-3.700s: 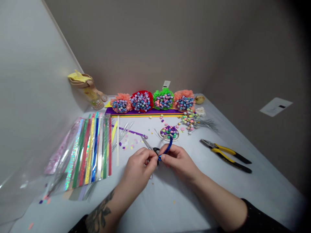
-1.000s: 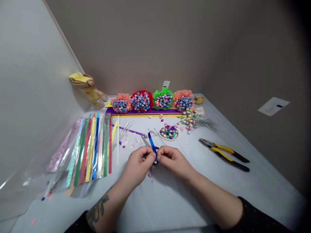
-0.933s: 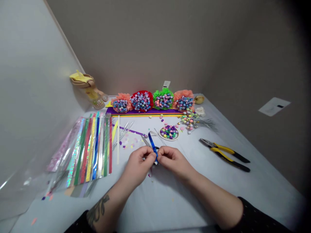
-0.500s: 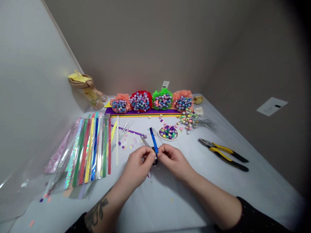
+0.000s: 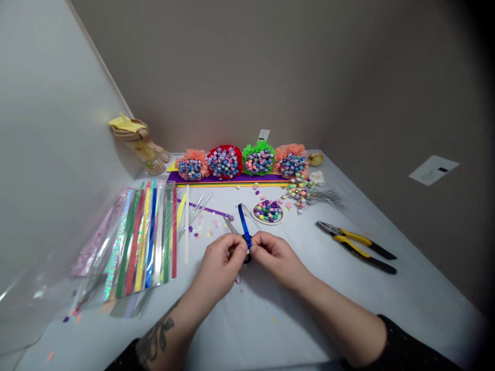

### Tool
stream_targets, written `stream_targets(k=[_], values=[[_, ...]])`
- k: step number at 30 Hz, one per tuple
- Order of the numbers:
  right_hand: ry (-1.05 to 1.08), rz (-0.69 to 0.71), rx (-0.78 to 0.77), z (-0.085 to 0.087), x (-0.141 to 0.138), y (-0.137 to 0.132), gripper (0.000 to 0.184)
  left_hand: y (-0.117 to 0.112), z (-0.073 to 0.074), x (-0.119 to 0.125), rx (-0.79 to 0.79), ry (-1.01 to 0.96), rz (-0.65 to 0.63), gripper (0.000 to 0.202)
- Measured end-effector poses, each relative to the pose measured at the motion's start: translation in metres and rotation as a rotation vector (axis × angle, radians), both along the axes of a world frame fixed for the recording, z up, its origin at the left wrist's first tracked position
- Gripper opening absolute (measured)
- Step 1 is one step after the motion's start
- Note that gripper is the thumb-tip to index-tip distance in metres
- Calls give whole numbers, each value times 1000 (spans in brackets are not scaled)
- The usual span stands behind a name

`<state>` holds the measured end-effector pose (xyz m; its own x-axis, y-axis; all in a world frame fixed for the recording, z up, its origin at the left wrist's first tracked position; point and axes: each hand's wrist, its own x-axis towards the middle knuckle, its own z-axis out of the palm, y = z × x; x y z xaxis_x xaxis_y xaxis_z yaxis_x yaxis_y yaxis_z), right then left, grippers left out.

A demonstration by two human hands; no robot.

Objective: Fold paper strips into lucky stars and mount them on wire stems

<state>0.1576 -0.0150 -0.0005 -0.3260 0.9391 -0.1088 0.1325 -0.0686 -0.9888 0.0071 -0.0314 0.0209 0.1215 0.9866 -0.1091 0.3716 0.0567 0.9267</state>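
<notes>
Over the middle of the table, my left hand (image 5: 225, 257) and my right hand (image 5: 276, 257) face each other, fingertips pinched close together. Between them they grip the lower end of a shiny blue paper strip (image 5: 244, 221), whose free end points away from me. Scissors (image 5: 229, 225) with black handles lie on the table beneath the fingers, blades apart and partly hidden. Just beyond my right hand sits a small round dish (image 5: 266, 222) of folded paper stars (image 5: 268, 210).
Packs of coloured strips (image 5: 141, 237) spread to the left. Yellow-black pliers (image 5: 356, 247) lie right. Several star bouquets (image 5: 224, 161) line the back, with loose stars (image 5: 299, 189) and wires (image 5: 328, 198) nearby. A shoe-like object (image 5: 135, 139) stands back left; paper scraps (image 5: 203, 226) are scattered.
Both hands stay almost in place, still pinching the blue strip. The strip's lower end has shifted slightly between the fingertips, and its free end tilts a little differently.
</notes>
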Motion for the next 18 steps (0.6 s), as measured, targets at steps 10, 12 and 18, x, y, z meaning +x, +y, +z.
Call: stream_targets(k=[10,12,18], values=[[76,44,-76,0,-1,-1,13,3,2,0,24,15,16,16],[36,38,-69,-1,-2,-1,15,2,2,0,27,15,3,16],[80,71,-78,1,-1,0,13,3,1,-2,35,14,-11,19]])
